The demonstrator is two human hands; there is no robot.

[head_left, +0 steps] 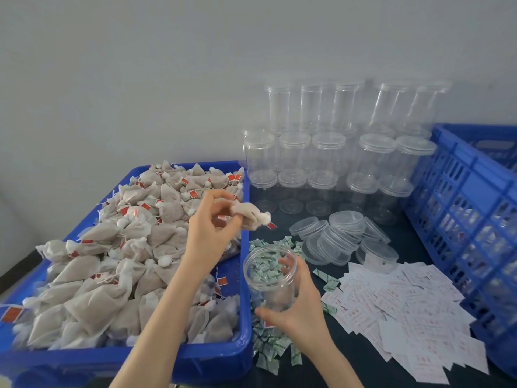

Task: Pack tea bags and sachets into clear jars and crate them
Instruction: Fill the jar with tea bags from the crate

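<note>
the left hand is raised over the right edge of the blue tray, its fingers pinching a tea bag whose red tag dangles off the right end. that bag hangs in the air above and a little left of the mouth of the open jar. the right hand is curled round the side of that jar, thumb across the front and fingers showing through the clear wall, holding it tilted with the mouth toward the tray. something brownish shows in the bottom of the jar, too blurred to make out.

the tray is heaped with tea bags, white mesh with red tags. just right of it, on the dark tabletop, a scatter of small green-and-white sachets lies under and around the jar. further right is a spread of white paper slips with red print. a loose pile of clear lids sits behind them. against the wall, empty lidded jars are stacked in rows. a blue slatted crate stands along the right edge.
</note>
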